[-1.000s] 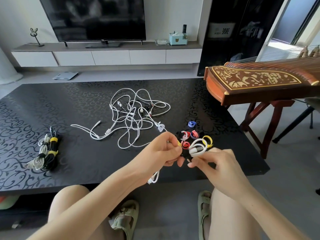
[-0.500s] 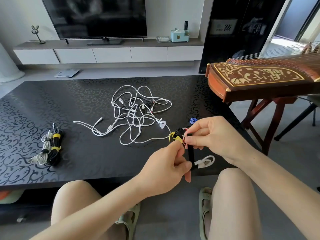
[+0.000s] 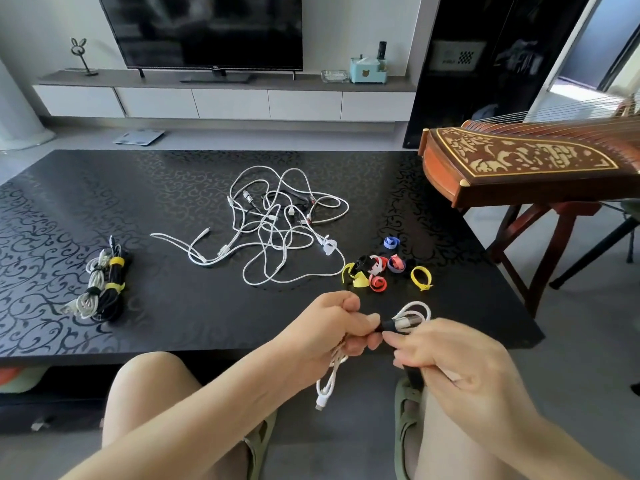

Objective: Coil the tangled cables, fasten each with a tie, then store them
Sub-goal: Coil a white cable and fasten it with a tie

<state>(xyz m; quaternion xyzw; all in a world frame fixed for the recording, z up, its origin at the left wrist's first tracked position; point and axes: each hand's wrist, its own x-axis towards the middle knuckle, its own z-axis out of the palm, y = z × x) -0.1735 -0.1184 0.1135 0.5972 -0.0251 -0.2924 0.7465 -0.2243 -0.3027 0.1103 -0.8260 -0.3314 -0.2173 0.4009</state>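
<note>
I'm gripping a coiled white cable point(image 3: 407, 322) in my left hand point(image 3: 332, 327), fingers curled round it and its plug end dangling below, while my right hand point(image 3: 460, 362) is pinching the black tie point(image 3: 389, 325) wrapped round the coil. I'm holding it all nearer to me than the tangle point(image 3: 277, 223) lying on the table point(image 3: 173, 306). The loose ties point(image 3: 377, 271) are sitting just right of the tangle, and the tied cables point(image 3: 104, 289) well to its left.
</note>
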